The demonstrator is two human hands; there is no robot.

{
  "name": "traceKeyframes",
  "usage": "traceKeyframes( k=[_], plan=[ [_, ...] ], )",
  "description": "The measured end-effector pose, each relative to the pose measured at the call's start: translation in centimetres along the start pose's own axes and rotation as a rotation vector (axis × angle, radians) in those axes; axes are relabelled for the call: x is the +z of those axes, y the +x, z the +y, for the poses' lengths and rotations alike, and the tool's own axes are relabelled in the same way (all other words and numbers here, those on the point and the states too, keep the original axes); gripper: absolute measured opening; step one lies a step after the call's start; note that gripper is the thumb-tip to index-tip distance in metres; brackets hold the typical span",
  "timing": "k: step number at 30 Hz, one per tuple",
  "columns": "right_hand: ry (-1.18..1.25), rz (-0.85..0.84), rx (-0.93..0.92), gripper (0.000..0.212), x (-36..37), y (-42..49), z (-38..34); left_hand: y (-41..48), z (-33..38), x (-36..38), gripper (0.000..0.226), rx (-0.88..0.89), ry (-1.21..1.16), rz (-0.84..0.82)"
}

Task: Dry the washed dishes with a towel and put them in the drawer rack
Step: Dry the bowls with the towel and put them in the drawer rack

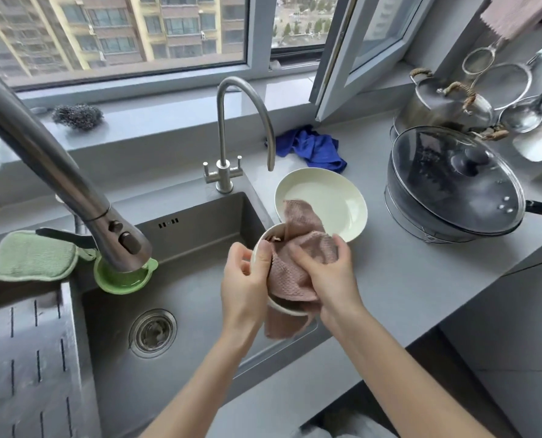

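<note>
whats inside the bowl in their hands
A pink towel fills the bowl, pushed in by the right hand, while the left hand grips the rim. The towel and fingers cover the bowl's inside, so its bottom cannot be seen.

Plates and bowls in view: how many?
2. A bowl in the left hand, wrapped in the towel; a plate on the counter behind it. Others may be hidden.
</note>
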State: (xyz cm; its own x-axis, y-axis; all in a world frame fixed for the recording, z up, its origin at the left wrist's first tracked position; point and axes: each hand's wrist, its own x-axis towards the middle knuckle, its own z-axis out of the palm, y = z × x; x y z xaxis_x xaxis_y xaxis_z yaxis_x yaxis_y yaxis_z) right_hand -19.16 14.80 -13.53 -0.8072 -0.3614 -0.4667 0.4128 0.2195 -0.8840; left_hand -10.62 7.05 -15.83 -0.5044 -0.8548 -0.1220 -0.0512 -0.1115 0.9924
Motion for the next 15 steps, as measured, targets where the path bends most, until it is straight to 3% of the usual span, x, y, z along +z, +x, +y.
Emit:
traceKeyframes(
  k=[2, 6, 11, 15],
  plan=[
    [-0.077, 0.047, -0.103, 0.085, 0.5, 1.1, -0.1, 0.3, 0.4, 0.1, 0.039, 0.051, 0.011, -0.018],
    [-0.502, 0.083, -0.364, 0.024, 0.4, 1.6, 0.0, 2.2, 0.6, -0.8, 0.045, 0.089, 0.098, -0.114],
    [-0.824, -0.050, -0.558, 0.020, -0.7, 1.7, -1.6, 4.5, 1.5, -1.3, 0.048, 0.053, 0.137, -0.255],
    [-1.113, -0.230, -0.861, 0.032, -0.9, 2.5, -3.9, 6.3, 3.5, -1.1, 0.058, -0.030, 0.145, -0.643]
  ],
)
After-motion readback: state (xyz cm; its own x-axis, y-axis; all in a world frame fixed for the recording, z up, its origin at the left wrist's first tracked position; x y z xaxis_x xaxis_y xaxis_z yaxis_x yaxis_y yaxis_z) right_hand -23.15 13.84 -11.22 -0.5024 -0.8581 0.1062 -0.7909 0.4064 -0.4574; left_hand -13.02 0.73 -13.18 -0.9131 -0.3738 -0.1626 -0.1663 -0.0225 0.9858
